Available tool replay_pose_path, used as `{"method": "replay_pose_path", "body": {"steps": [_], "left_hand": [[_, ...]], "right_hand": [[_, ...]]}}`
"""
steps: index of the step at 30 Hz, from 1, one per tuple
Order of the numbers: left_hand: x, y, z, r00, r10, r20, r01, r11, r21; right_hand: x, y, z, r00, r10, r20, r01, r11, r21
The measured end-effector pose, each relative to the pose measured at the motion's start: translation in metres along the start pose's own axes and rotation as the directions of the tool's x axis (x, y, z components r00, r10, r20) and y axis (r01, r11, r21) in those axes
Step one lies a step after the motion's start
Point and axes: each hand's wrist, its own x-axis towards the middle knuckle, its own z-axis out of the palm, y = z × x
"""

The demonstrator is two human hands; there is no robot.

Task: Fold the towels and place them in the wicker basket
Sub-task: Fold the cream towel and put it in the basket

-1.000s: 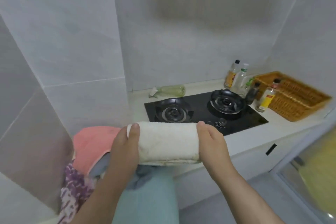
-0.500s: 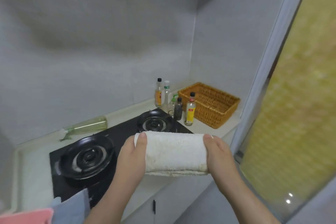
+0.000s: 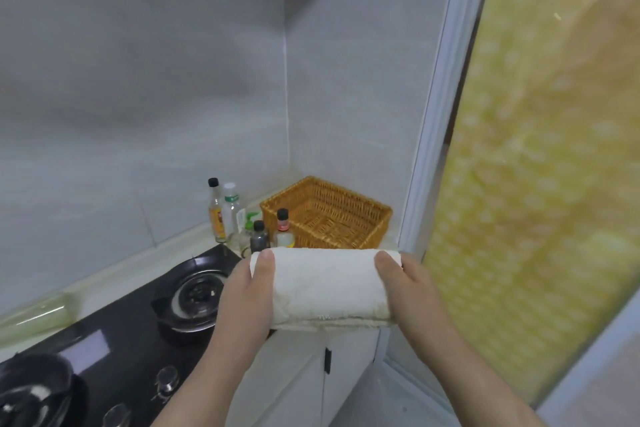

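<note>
I hold one towel (image 3: 325, 288), white and folded into a thick bundle. My left grip (image 3: 246, 298) is curled round its left end and my right grip (image 3: 412, 291) round its right end, thumbs on top and the other fingers hidden beneath. I take it by both ends, I judge, so the layers stay stacked and the loose edges along the near bottom do not fall open.

The towel is in the air, level, above the counter (image 3: 194, 246) edge and just short of the one basket (image 3: 367, 236). The basket sits in the corner against the wall. No towel shows in the part of its floor I can see, so this looks to be the first one in.

Five bottles (image 3: 231, 208) stand clustered between the hob (image 3: 114, 350) and the basket, touching its left side or nearly so. That is why I would bring the towel in over the near rim rather than from the left. A sixth bottle (image 3: 34, 315) lies on its side far left. The hob has two burners (image 3: 197, 295) and two knobs (image 3: 166, 380) in view.
</note>
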Motion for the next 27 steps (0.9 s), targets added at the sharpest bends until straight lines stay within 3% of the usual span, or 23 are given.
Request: {"method": "replay_pose_path", "body": {"steps": [6, 14, 22, 27], "left_hand": [[0.094, -0.017, 0.044, 1.000, 0.021, 0.010, -0.022, 1.000, 0.014], [0.205, -0.021, 0.100, 0.998, -0.061, -0.012, 0.061, 0.997, -0.041], [0.268, -0.013, 0.158, 0.993, -0.024, -0.114, 0.021, 0.999, -0.034], [0.307, -0.025, 0.200, 0.970, -0.053, -0.238, 0.036, 0.996, -0.078]], "right_hand": [[0.100, 0.000, 0.015, 0.999, -0.002, 0.033, 0.004, 0.999, -0.050], [0.225, 0.002, 0.024, 0.998, 0.002, 0.058, -0.001, 1.000, -0.014], [0.336, 0.012, 0.027, 0.997, 0.021, 0.075, -0.024, 0.999, 0.042], [0.416, 0.026, 0.028, 0.976, 0.005, 0.215, -0.018, 0.998, 0.056]]}}
